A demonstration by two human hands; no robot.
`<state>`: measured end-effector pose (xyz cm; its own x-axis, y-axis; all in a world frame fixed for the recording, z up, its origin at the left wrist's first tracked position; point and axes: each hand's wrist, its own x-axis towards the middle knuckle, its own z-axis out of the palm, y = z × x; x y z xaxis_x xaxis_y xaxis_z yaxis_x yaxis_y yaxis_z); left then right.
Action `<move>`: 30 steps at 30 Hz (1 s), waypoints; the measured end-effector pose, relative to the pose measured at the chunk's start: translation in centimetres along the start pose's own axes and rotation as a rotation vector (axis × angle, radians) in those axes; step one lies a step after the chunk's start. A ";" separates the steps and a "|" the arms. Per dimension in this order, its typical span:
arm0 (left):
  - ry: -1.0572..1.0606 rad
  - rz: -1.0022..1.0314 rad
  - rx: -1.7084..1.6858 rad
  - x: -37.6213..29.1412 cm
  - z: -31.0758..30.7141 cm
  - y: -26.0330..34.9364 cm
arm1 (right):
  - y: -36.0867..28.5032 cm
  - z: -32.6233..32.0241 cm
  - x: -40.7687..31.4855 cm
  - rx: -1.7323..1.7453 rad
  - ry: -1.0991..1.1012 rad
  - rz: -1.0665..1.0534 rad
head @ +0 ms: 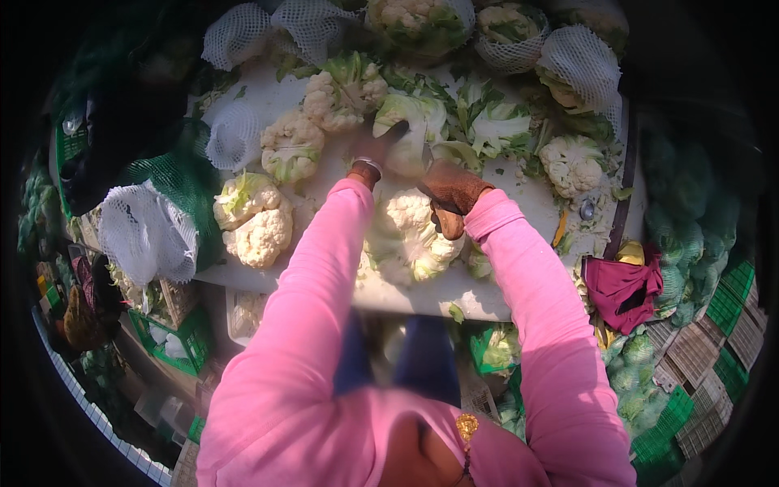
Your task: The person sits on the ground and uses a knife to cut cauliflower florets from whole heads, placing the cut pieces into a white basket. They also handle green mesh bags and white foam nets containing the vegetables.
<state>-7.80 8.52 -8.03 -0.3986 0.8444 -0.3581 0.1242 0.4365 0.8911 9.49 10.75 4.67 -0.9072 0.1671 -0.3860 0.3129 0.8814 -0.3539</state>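
Note:
My left hand (376,146), in a dark brown glove, has its thumb and fingers apart beside a pale, leafy cauliflower (409,159); its fingertips are blurred. Close by on the right, my right hand (453,189) in a brown knit glove is curled round what looks like a knife. A thin grey blade (427,156) shows above the fist, and a brown rounded end below it. Under the right hand lies a cauliflower head (420,234). More heads sit left of my hands, one upper (292,146), one lower (258,234), and another at right (572,165).
White foam net sleeves (234,135) and sleeved cauliflowers (511,38) line the white table (426,301). Cut leaves (499,125) cover its far part. An orange-handled tool (560,228) and maroon cloth (624,286) are at right. Green crates (182,347) and net sacks (675,243) stand around.

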 end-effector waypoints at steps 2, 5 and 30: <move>-0.049 0.048 -0.088 -0.3 0.3 0.5 | 0.8 1.1 -0.6 0.085 -0.011 -0.012; -0.026 -0.032 -0.128 -1.0 0.6 1.1 | 1.2 3.0 0.5 -0.023 -0.100 0.058; -0.407 0.038 -0.041 4.5 -2.1 0.8 | 3.0 -6.3 -2.7 0.469 -0.485 0.598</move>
<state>-11.42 12.04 -8.31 -0.0012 0.9171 -0.3985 0.0927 0.3969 0.9132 11.06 15.70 10.03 -0.3710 0.2410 -0.8968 0.8735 0.4185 -0.2488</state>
